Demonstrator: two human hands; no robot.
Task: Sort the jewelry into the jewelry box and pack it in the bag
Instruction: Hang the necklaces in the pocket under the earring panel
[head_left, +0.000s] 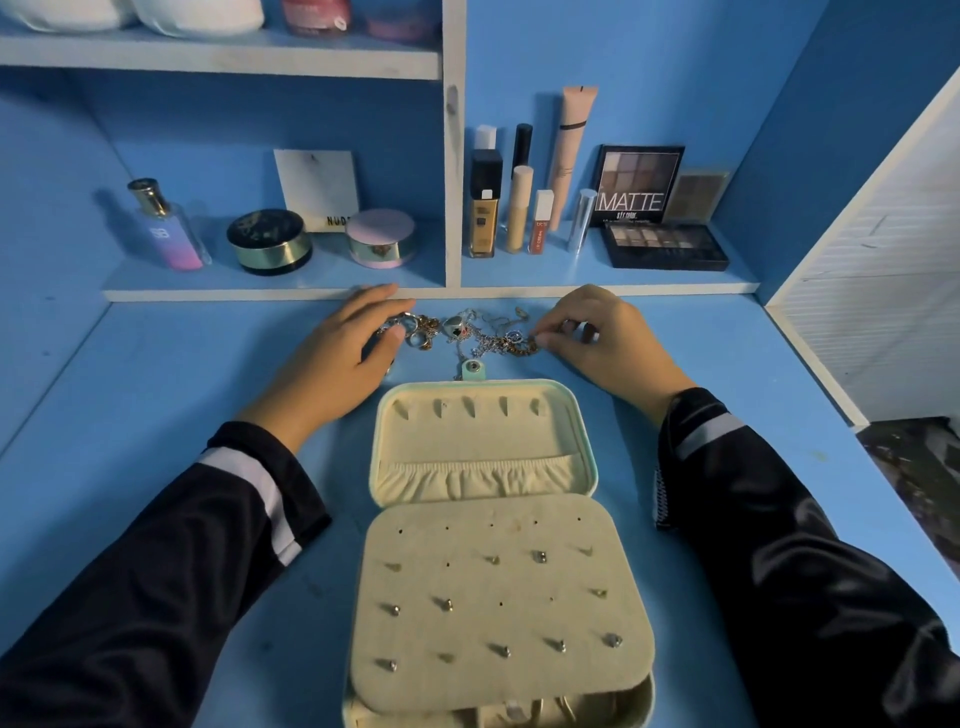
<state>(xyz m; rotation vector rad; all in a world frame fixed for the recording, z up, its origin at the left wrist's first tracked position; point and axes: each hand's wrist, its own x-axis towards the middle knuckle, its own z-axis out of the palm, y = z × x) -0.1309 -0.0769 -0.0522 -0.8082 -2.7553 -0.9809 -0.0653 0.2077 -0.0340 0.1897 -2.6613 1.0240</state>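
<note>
Lying open on the blue desk (182, 374), a rounded jewelry box (478, 441) is lined in cream velvet inside a mint shell. Small metal studs (540, 557) are pinned into its perforated panel (498, 587); the tray beneath is mostly hidden. Beyond it, a tangled jewelry heap (467, 332) is seen: rings (418, 335) are touched by the loosely extended left hand (343, 358), and a gold chain (519, 344) is pinched by the right hand (597, 338).
</note>
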